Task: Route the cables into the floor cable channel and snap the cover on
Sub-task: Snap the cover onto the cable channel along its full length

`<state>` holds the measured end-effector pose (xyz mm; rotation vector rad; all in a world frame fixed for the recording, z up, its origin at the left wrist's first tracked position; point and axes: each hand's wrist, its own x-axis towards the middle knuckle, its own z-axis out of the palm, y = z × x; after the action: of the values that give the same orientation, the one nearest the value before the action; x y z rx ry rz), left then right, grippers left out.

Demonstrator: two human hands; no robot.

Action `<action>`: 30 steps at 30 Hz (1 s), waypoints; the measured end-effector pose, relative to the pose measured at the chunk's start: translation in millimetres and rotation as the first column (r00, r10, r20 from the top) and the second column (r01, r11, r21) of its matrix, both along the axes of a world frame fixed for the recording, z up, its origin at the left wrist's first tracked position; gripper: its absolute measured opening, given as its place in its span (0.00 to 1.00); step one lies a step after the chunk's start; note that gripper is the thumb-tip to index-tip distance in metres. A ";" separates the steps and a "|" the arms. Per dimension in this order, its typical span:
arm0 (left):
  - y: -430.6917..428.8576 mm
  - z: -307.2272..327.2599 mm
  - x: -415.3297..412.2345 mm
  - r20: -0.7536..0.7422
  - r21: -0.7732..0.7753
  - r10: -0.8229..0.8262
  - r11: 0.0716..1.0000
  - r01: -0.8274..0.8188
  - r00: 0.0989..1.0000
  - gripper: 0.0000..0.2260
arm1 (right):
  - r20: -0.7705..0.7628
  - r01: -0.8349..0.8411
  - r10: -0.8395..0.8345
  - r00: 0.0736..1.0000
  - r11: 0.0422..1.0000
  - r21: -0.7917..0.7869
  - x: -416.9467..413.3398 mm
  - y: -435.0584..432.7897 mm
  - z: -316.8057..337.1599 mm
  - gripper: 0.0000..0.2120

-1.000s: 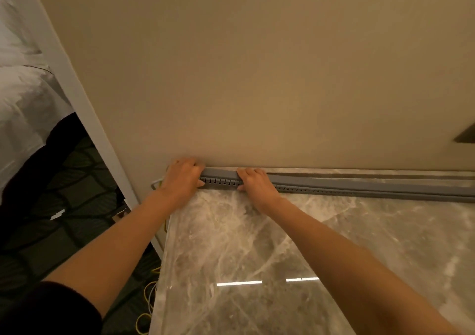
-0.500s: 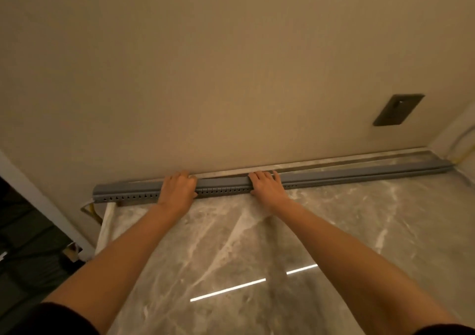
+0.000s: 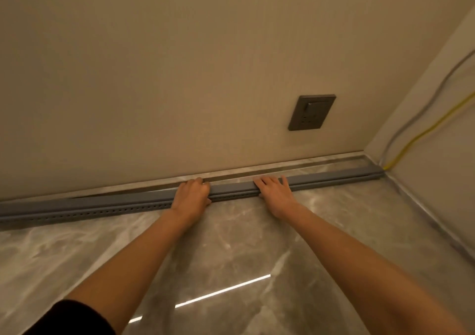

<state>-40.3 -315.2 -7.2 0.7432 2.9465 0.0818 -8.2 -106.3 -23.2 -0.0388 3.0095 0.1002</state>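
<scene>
Running along the wall's foot, the channel [image 3: 102, 202] lies under both hands: left hand [image 3: 192, 193] curled over it, right hand [image 3: 275, 193] flat, fingers spread; socket [image 3: 312, 112] above, cables [image 3: 421, 135] climbing the right corner.

Head camera looks forward and down at floor [image 3: 231, 244] and wall [image 3: 180, 77].

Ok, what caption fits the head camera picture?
Left hand grips and right hand presses the grey cover on the floor cable channel beside the wall.
</scene>
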 end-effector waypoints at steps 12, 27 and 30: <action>65.9 -2.0 -11.4 0.018 -0.162 0.000 0.987 0.003 1.000 0.14 | 0.057 -0.062 0.056 0.997 0.992 0.108 -8.3 84.7 13.8 0.20; 68.3 -6.2 -20.2 -0.024 -0.034 0.068 0.997 -0.069 0.997 0.14 | -0.065 -0.007 0.003 0.998 0.998 -0.056 -33.8 83.6 12.6 0.16; 67.9 -6.9 -16.1 -0.035 0.042 0.100 0.994 -0.098 0.994 0.11 | -0.054 -0.007 0.005 0.999 1.000 -0.030 -32.2 84.1 10.8 0.14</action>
<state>-56.5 -247.4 -14.1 0.6096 3.0252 0.1371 -40.4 -22.3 -12.5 -0.0489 3.0646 0.0571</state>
